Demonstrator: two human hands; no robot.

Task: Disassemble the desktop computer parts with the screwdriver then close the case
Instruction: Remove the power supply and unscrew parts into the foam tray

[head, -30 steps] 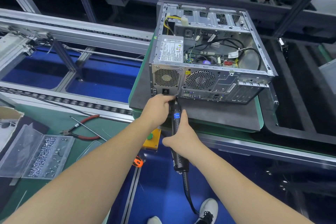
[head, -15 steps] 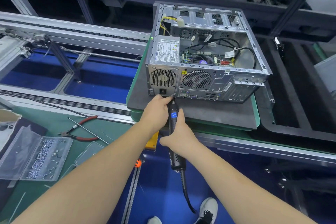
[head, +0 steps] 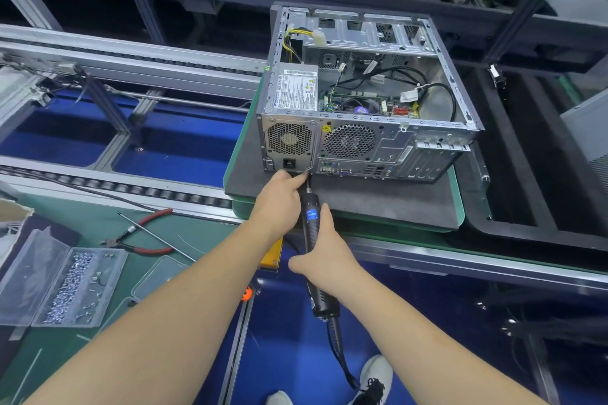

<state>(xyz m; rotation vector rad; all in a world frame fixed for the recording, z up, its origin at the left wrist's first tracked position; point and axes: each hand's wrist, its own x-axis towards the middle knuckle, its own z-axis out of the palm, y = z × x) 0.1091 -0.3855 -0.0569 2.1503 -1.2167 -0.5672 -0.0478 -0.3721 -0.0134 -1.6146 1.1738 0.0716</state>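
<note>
Since the earlier frame almost nothing has shifted: both hands stay where they were at the near left corner of the computer case (head: 365, 99), and only the view has moved slightly. The case lies open on a dark mat (head: 378, 200) on a green-edged pallet (head: 459, 204), its rear panel facing the person, with the power supply (head: 296, 89) in the left part and cables and the board showing inside. The electric screwdriver (head: 311, 217), black with a blue label, points up and away, its bit meeting the lower edge of the rear panel just beside the power socket (head: 289, 163). The left hand (head: 279, 204) has its fingers (head: 297, 179) drawn together round the bit at the tip, pinching it against the panel. The right hand (head: 324, 253) wraps the screwdriver's body, fingers curled behind it and thumb laid along its near side; the cord runs down toward the floor by a shoe (head: 375, 375). On the green worktop (head: 98, 355) at the near left lie red-handled pliers (head: 144, 240), a thin metal rod (head: 158, 237) and a clear plastic box of screws (head: 62, 286) with its lid open. A roller conveyor rail (head: 131, 187) runs between the worktop and the pallet.
</note>
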